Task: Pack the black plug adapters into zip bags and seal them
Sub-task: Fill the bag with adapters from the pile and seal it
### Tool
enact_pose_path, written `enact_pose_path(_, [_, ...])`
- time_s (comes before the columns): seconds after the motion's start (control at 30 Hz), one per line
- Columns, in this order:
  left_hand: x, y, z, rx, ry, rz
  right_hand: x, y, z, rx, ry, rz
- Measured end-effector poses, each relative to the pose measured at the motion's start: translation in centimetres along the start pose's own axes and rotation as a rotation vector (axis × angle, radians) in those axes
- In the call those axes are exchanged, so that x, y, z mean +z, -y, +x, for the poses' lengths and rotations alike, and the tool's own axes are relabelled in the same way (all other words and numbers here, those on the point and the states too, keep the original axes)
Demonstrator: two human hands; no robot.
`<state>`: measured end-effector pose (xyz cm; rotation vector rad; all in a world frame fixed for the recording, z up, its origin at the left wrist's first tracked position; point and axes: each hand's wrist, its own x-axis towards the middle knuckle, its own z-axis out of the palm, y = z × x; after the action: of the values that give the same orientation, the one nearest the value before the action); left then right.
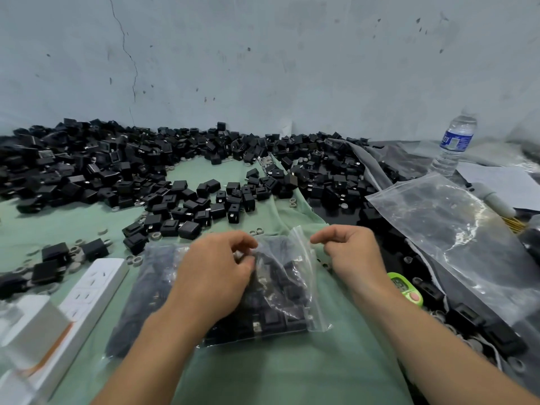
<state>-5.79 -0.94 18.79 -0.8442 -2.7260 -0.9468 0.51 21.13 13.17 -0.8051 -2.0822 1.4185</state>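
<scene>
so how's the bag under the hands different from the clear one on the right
The bag under the hands is packed with black adapters; the bag on the right looks empty. The left hand pinches the packed one; nothing touches the other, lying flat. Both are clear zip bags.

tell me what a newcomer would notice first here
A sprawling heap of black plug adapters fills the far side of the green cloth along the wall. Front and centre lies a zip bag stuffed with adapters; the left hand pinches its crumpled top and the right hand curls at its zip edge. To the right lie clear empty bags, with a water bottle standing behind them.
</scene>
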Motion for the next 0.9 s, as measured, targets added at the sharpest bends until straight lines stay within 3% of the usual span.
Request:
enact_pose_path(0.13, [1.4, 0.0, -0.5, 0.108, 0.152, 0.129, -1.5, 1.7, 3.2, -0.032, -0.126, -0.172])
enact_pose_path(0.3, [2.5, 0.7, 0.0, 0.141, 0.222, 0.205, -1.4, 2.6, 11.3, -0.036, 0.033, -0.807])
enact_pose_path(0.4, [3.0, 0.9, 0.0, 0.187, 0.264, 0.297, -1.1, 1.7, 14.5, 0.058, 0.076, -0.947])
enact_pose_path(0.6, [3.1, 1.3, 0.0, 0.222, 0.367, 0.380, -1.4, 0.8, 17.0, -0.161, 0.120, -1.274])
enact_pose_path(0.7, [3.1, 1.7, -0.1, 0.231, 0.347, 0.401, -2.4, 1.1, 17.4, -0.116, 0.127, -1.271])
enact_pose_path(0.9, [3.5, 1.7, -0.1, 0.230, 0.318, 0.439, -2.2, 1.4, 12.8, -0.201, 0.017, -0.923])
